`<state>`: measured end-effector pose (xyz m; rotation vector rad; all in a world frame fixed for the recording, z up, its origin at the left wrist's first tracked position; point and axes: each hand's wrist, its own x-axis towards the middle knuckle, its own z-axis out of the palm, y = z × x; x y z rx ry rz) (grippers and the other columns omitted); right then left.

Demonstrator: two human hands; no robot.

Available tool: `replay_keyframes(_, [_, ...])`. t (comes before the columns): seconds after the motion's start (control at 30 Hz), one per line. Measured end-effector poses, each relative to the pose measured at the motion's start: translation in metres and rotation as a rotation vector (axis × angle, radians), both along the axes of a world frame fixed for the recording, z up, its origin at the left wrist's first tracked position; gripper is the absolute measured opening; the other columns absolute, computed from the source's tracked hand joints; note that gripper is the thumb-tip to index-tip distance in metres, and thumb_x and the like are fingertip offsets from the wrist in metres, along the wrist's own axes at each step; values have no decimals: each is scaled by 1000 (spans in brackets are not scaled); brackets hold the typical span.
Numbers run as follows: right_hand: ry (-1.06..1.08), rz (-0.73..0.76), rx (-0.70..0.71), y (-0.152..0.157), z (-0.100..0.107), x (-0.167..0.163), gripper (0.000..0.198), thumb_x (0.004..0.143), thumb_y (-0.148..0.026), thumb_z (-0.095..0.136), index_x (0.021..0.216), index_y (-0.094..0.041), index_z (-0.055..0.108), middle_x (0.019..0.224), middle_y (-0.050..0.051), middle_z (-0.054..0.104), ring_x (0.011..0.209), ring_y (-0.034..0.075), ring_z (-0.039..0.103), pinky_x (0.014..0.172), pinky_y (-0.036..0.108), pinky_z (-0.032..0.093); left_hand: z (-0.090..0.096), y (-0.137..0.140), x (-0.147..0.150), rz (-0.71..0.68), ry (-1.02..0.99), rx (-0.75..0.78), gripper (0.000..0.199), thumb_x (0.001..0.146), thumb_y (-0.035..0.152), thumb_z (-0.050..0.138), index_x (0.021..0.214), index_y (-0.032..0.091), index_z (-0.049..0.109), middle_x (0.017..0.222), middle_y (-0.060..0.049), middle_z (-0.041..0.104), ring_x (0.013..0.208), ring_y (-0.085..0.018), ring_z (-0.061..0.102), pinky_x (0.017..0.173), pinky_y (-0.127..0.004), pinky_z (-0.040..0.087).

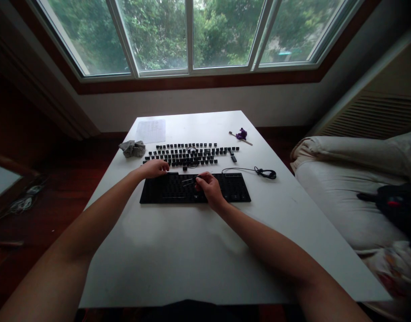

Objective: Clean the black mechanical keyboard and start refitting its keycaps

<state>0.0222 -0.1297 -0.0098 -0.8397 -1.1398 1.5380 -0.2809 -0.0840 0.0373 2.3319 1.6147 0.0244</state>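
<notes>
A black keyboard [151, 193] with its keys stripped from most of the deck lies flat on the white table. In my right hand [208, 185], a thin two-pronged metal tool [188, 181], like tweezers, is pinched above the middle of the keyboard. My left hand [155, 168] is at the keyboard's far left edge, its fingers bent and close together; whatever is under the fingertips is hidden. Beyond the keyboard, loose black keycaps [187, 156] stand in several rows, and a single keycap [185, 168] sits nearer the keyboard.
A coiled cable [267, 173] lies right of the keyboard. Grey cloth [132, 148] and a printed sheet [151, 130] are at the far left. A purple cloth [241, 134] rests by a thin stick at the far right. A pale sofa [340, 197] stands beside the table [151, 259].
</notes>
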Motion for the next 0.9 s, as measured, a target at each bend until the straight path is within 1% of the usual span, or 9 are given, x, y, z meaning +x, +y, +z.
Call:
replay_keyframes(0.1, [-5, -2, 0, -1, 1, 0, 29, 74, -42, 76, 85, -21, 59, 71, -4, 60, 59, 13, 59, 55, 26, 47, -8, -2, -2, 22, 3, -21, 28, 83, 38, 58, 101, 24, 74, 97, -3, 74, 85, -19, 66, 76, -26, 46])
replay_keyframes(0.23, [-12, -5, -3, -1, 1, 0, 30, 74, -43, 76, 86, -21, 59, 71, -3, 61, 60, 13, 59, 55, 26, 47, -16, 2, -1, 55, 9, 0, 30, 85, 39, 56, 102, 24, 75, 98, -3, 74, 87, -20, 66, 76, -26, 45])
replay_keyframes(0.4, [-11, 4, -5, 0, 0, 0, 31, 74, -44, 76, 87, -21, 60, 72, -3, 62, 60, 13, 60, 55, 26, 48, -14, 4, 5, 64, -22, -38, 32, 85, 43, 55, 99, 22, 75, 97, -3, 74, 86, -19, 65, 74, -26, 45])
replay_keyframes(0.5, [4, 4, -13, 0, 1, 0, 32, 73, -44, 77, 87, -21, 60, 72, -3, 61, 60, 13, 59, 54, 26, 47, -13, 2, 9, 103, -67, -51, 33, 85, 45, 54, 96, 21, 73, 94, -3, 73, 84, -19, 64, 71, -26, 45])
replay_keyframes(0.67, [0, 6, -19, -1, 2, 1, 32, 73, -44, 77, 86, -22, 59, 72, -3, 61, 60, 14, 60, 55, 26, 48, -14, 0, 10, 120, -153, -74, 29, 82, 44, 56, 94, 22, 70, 88, -2, 71, 79, -18, 63, 70, -26, 46])
replay_keyframes(0.77, [-18, 0, -12, -2, 2, 1, 32, 73, -46, 76, 86, -22, 59, 72, -3, 61, 60, 14, 59, 56, 27, 48, -12, -1, 8, 99, -219, -104, 28, 80, 43, 59, 97, 22, 68, 89, -1, 72, 80, -18, 65, 73, -26, 48])
replay_keyframes(0.83, [-20, -1, -11, -2, 3, 1, 33, 73, -46, 76, 86, -22, 59, 72, -3, 61, 60, 13, 59, 56, 27, 48, -11, -1, 8, 90, -254, -118, 30, 80, 41, 60, 102, 22, 68, 93, -2, 73, 83, -18, 66, 76, -27, 49])
replay_keyframes(0.9, [-18, 2, -14, -2, 3, 1, 33, 72, -46, 77, 86, -22, 59, 72, -3, 60, 60, 13, 59, 55, 26, 48, -11, -2, 9, 93, -271, -95, 34, 81, 38, 61, 110, 22, 68, 96, -2, 74, 86, -18, 67, 79, -27, 49])
